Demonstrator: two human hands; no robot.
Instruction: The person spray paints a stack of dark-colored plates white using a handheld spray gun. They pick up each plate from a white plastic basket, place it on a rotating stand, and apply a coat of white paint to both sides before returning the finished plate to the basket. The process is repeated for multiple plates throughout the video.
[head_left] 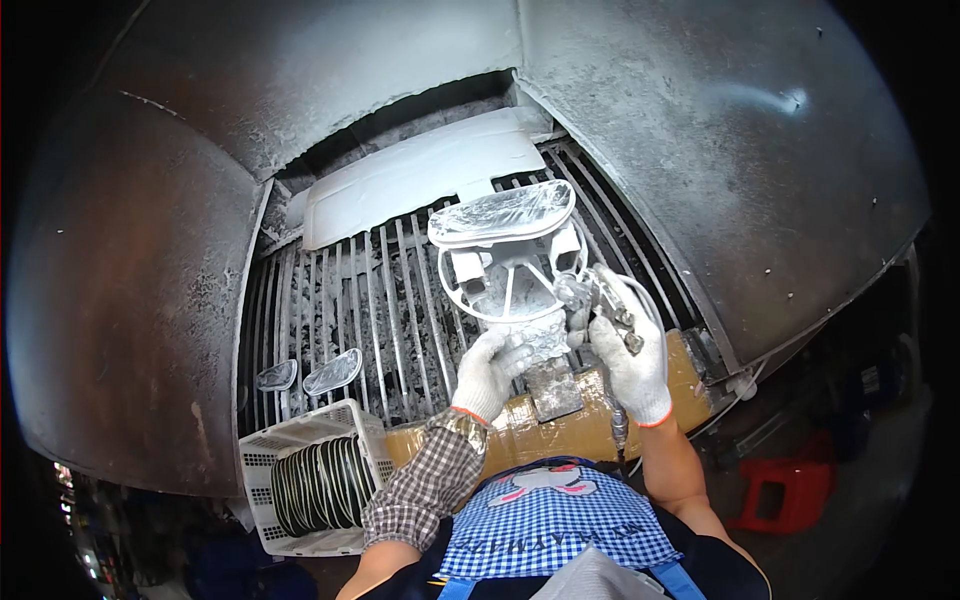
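Note:
A white frame with a round ring and spokes (511, 290) stands in front of me. Across its top sits a flat oval panel (503, 215) that looks wrapped in clear film. My left hand (487, 378), in a white knitted glove, has its fingers closed on the lumpy, paint-crusted holder (543, 338) beneath the ring. In my gloved right hand (632, 345) is a metal spray gun (583, 300), close to the ring's right side. The glove hides part of its handle.
Metal bars (385, 300) form a grate, with a white sheet (425, 175) at the back. Two small oval pieces (333, 372) are at the left. A white plastic basket (378, 440) holds dark ringed items. Sheet-metal walls (730, 180) enclose the sides; a red stool (790, 490) stands lower right.

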